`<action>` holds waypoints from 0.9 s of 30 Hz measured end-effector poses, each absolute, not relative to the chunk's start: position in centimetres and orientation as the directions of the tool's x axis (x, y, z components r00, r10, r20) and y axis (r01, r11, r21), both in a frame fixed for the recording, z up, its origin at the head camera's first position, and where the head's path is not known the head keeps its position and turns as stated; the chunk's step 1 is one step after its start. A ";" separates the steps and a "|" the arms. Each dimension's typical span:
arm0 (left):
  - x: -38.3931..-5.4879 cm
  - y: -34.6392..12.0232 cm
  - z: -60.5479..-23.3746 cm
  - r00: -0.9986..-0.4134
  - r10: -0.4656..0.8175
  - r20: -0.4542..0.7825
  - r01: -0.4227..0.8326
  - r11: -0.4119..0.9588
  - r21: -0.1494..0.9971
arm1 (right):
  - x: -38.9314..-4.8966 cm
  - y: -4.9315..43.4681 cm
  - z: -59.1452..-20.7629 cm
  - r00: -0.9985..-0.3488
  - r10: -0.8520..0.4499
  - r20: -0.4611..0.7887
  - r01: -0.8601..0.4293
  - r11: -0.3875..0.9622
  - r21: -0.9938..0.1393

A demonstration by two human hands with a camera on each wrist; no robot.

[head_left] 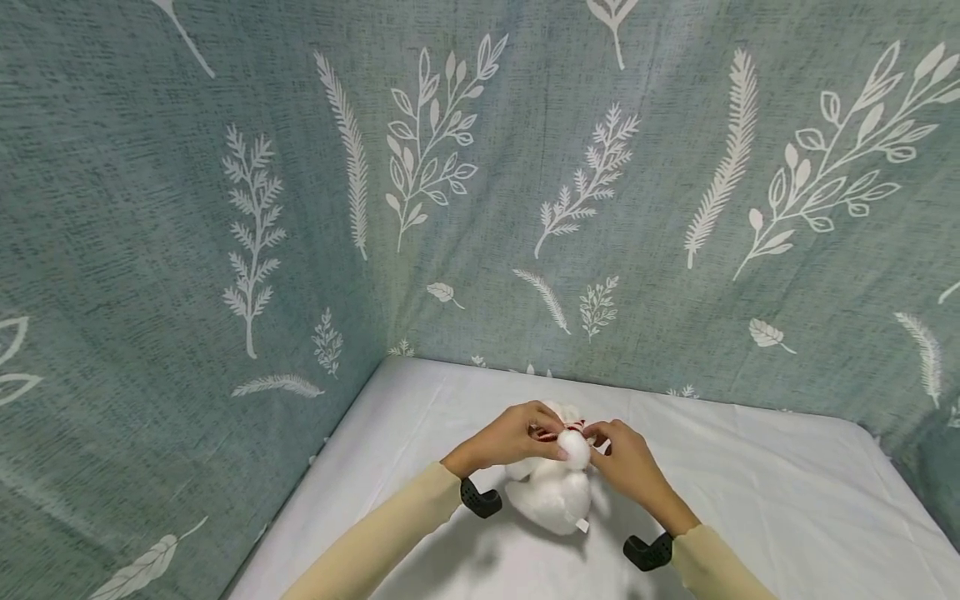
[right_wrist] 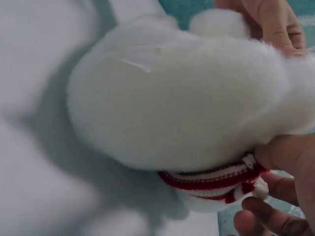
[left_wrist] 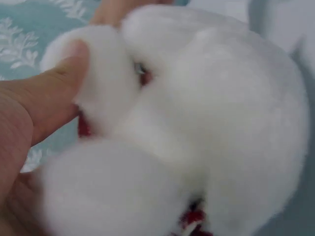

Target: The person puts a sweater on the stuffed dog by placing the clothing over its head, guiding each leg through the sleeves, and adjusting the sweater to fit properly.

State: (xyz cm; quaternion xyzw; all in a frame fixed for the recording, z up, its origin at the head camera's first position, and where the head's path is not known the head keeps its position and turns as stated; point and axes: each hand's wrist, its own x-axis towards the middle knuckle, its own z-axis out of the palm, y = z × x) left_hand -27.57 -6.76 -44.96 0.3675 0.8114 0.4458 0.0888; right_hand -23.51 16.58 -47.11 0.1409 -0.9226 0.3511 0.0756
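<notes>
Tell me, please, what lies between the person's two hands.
In the head view, a white plush toy lies between the left hand and the right hand.

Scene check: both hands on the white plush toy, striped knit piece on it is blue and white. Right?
One miss: the striped knit piece is red and white, not blue and white; the right wrist view shows it. The left hand and right hand are indeed on the white plush toy.
</notes>
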 end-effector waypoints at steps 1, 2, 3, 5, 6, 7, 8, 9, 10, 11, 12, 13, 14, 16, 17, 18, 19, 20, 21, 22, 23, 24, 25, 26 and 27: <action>-27.5 -6.6 -45.0 -0.709 0.678 0.193 0.543 0.350 0.763 | -23.5 16.6 -47.1 -0.948 -0.201 0.247 -0.314 0.717 -0.622; -27.4 -6.4 -45.0 -0.702 0.682 0.204 0.570 0.368 0.734 | -23.6 16.7 -47.1 -0.946 -0.199 0.257 -0.319 0.720 -0.616; -27.4 -6.3 -45.0 -0.694 0.687 0.216 0.600 0.386 0.700 | -23.7 16.7 -47.2 -0.945 -0.195 0.263 -0.320 0.723 -0.613; -27.3 -6.0 -45.0 -0.678 0.695 0.239 0.649 0.415 0.637 | -23.7 16.8 -47.2 -0.943 -0.198 0.266 -0.323 0.725 -0.608; -27.3 -5.8 -45.0 -0.672 0.698 0.249 0.669 0.426 0.609 | -23.8 16.9 -47.2 -0.944 -0.199 0.262 -0.322 0.726 -0.608; -27.3 -5.7 -45.0 -0.666 0.700 0.257 0.684 0.438 0.583 | -23.8 16.9 -47.2 -0.945 -0.201 0.257 -0.319 0.730 -0.605; -27.2 -5.6 -45.0 -0.663 0.702 0.260 0.694 0.446 0.565 | -23.9 17.0 -47.2 -0.945 -0.204 0.254 -0.320 0.731 -0.603; -27.2 -5.4 -45.0 -0.660 0.704 0.262 0.700 0.451 0.554 | -23.9 17.0 -47.2 -0.947 -0.203 0.247 -0.315 0.733 -0.603; -27.2 -5.3 -45.0 -0.659 0.703 0.267 0.705 0.453 0.546 | -23.9 17.1 -47.2 -0.948 -0.203 0.246 -0.313 0.736 -0.600; -27.1 -5.2 -45.1 -0.659 0.701 0.271 0.706 0.455 0.542 | -23.9 17.1 -47.3 -0.948 -0.203 0.247 -0.313 0.739 -0.597; -27.0 -5.1 -45.1 -0.662 0.697 0.274 0.705 0.456 0.544 | -24.0 17.1 -47.3 -0.947 -0.204 0.247 -0.315 0.740 -0.594; -26.9 -5.0 -45.1 -0.666 0.692 0.278 0.702 0.457 0.546 | -24.0 17.2 -47.4 -0.946 -0.206 0.251 -0.318 0.741 -0.591; -26.9 -4.9 -45.2 -0.670 0.687 0.283 0.700 0.456 0.549 | -24.0 17.2 -47.4 -0.943 -0.211 0.258 -0.326 0.740 -0.588; -26.7 -4.7 -45.2 -0.679 0.672 0.294 0.695 0.461 0.552 | -24.1 17.3 -47.5 -0.942 -0.211 0.262 -0.329 0.740 -0.587; -26.6 -4.6 -45.3 -0.686 0.664 0.298 0.691 0.467 0.551 | -24.1 17.4 -47.5 -0.941 -0.210 0.264 -0.330 0.737 -0.590; -26.5 -4.6 -45.3 -0.691 0.656 0.302 0.690 0.475 0.546 | -24.1 17.4 -47.6 -0.942 -0.206 0.264 -0.327 0.736 -0.593; -26.4 -4.5 -45.3 -0.695 0.650 0.307 0.691 0.485 0.537 | -24.1 17.5 -47.6 -0.945 -0.197 0.260 -0.318 0.732 -0.602; -26.4 -4.4 -45.4 -0.698 0.644 0.312 0.692 0.495 0.526 | -24.1 17.6 -47.6 -0.950 -0.186 0.250 -0.304 0.728 -0.615; -26.3 -4.3 -45.4 -0.700 0.639 0.319 0.695 0.506 0.511 | -24.1 17.6 -47.5 -0.957 -0.167 0.236 -0.282 0.722 -0.632; -26.2 -4.2 -45.4 -0.700 0.635 0.326 0.700 0.520 0.489 | -24.1 17.7 -47.5 -0.963 -0.152 0.223 -0.264 0.713 -0.650; -26.2 -4.1 -45.4 -0.698 0.632 0.336 0.707 0.533 0.466 | -24.1 17.7 -47.4 -0.969 -0.134 0.206 -0.239 0.701 -0.671; -26.2 -4.0 -45.4 -0.697 0.630 0.343 0.711 0.545 0.444 | -24.1 17.7 -47.3 -0.976 -0.117 0.185 -0.214 0.690 -0.691; -26.2 -3.9 -45.3 -0.697 0.627 0.349 0.714 0.558 0.423 | -24.1 17.7 -47.2 -0.981 -0.101 0.165 -0.189 0.677 -0.711; -26.2 -3.7 -45.3 -0.700 0.622 0.351 0.713 0.574 0.402 | -24.1 17.7 -47.0 -0.985 -0.090 0.149 -0.171 0.666 -0.727; -26.2 -3.6 -45.2 -0.703 0.618 0.353 0.711 0.590 0.383 | -24.1 17.7 -46.9 -0.987 -0.083 0.140 -0.159 0.657 -0.737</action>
